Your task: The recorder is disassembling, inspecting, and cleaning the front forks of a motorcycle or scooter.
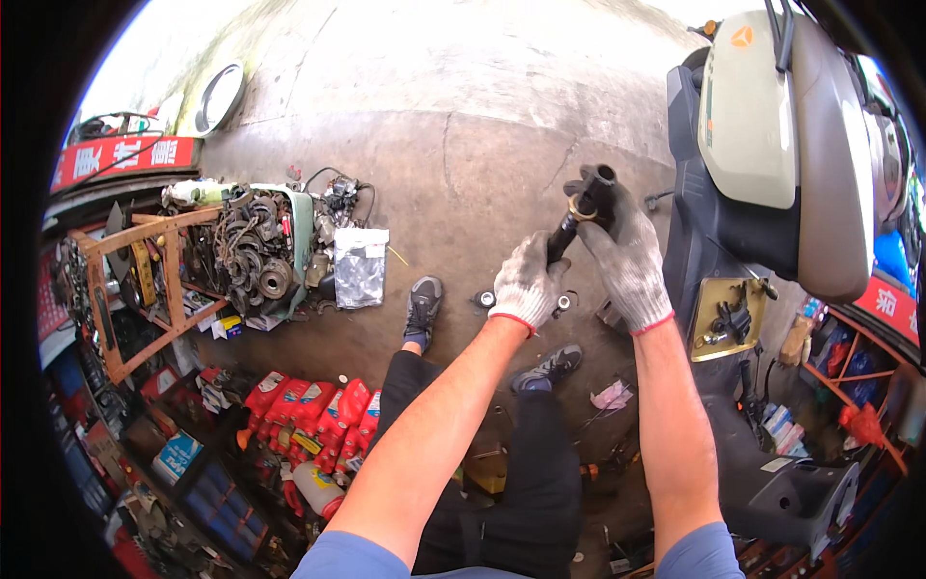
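I have both gloved hands on a black tube [590, 197], held out in front of the body above the concrete floor [424, 164]. The tube tilts, its open end up and away, with a brass-coloured ring [580, 208] partway along. The left hand [531, 280] has its fingers closed around the lower end. The right hand [625, 256] grips nearer the upper end; its thumb shows beside the ring, but I cannot make out every finger behind the tube.

My widest room is straight ahead, where the floor runs on beyond the hands. To the right, the scooter [748, 125] makes a hard edge near the right hand, not touching it, and a yellow tray [712, 293] holding dark parts sits beside the right forearm. To the left, the floor reaches a silvery packet [360, 272] and a pale green crate [302, 232] heaped with metal parts. Nearer the body, red bottles [311, 405] crowd that side, close to the left leg [400, 386].
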